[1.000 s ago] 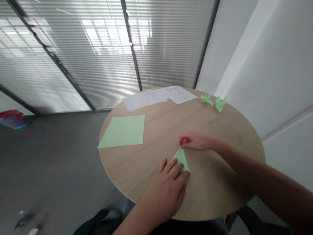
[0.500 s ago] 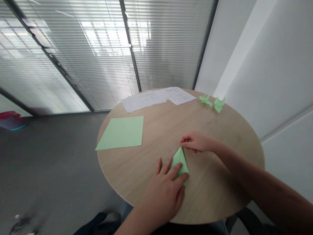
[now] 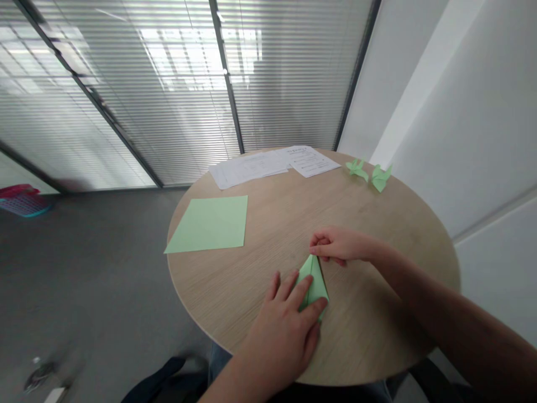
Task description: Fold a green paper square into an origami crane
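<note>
A small piece of folded green paper (image 3: pixel 318 288) lies near the front of the round table, its narrow tip pointing away from me. My left hand (image 3: pixel 287 327) rests on it with spread fingers, pressing it down and hiding its lower left part. At the tip, the thumb and forefinger of my right hand (image 3: pixel 335 244) are pinched together on the paper. A crease runs down from that tip along the visible face.
A flat green sheet (image 3: pixel 210 224) lies at the table's left edge. White printed papers (image 3: pixel 251 168) are at the back. Two folded green paper figures (image 3: pixel 357 169) stand at the back right, near the white wall (image 3: pixel 482 140). A pink and blue basket (image 3: pixel 23 200) sits on the floor.
The view has shifted slightly. Both hands stay in place on the folded paper, with little visible movement.
</note>
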Available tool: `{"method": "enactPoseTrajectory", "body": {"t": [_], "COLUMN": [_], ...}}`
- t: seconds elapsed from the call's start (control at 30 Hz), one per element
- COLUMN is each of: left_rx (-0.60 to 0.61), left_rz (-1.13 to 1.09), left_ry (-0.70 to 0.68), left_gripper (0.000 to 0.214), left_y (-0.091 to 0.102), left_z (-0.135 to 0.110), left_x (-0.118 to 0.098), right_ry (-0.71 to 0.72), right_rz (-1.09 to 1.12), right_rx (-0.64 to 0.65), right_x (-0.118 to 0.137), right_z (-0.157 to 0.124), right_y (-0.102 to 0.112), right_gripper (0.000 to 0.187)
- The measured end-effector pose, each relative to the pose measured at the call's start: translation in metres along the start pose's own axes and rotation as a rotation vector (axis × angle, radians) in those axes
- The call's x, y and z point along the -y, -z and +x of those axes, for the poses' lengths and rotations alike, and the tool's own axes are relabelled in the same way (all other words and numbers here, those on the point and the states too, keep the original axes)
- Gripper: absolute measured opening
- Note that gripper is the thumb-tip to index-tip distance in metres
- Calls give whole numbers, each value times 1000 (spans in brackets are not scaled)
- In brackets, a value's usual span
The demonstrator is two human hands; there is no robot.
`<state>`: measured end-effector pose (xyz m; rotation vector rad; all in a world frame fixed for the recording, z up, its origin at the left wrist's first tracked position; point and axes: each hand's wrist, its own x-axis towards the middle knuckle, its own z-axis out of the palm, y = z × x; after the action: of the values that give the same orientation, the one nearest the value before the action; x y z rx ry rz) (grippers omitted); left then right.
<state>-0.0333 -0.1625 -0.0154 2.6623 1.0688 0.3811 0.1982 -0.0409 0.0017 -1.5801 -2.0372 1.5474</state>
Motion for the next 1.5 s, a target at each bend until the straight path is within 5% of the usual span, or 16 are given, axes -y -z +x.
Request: {"method": "enactPoseTrajectory", "body": {"t": [0.3, 0.97, 1.3, 1.5], "left_rx": [-3, -9, -18, -46], "left_rz": [2, -16, -12, -2], "left_ry": [2, 4, -11, -14], "left_gripper": [36, 36, 36, 33], "left_y": [1, 1, 2, -1], "left_z": [-1, -1, 0, -1], "left_x": [0, -3, -2, -2], "right_ry": [-103, -69, 15, 114], "right_rz": [31, 241, -25, -260], "right_rx": [81, 9, 56, -78], "right_x": [2, -6, -3, 5], "right_z": [2, -5, -4, -4], "right_y": [-2, 9, 7, -2], "right_gripper": [25, 20, 25, 28]}}
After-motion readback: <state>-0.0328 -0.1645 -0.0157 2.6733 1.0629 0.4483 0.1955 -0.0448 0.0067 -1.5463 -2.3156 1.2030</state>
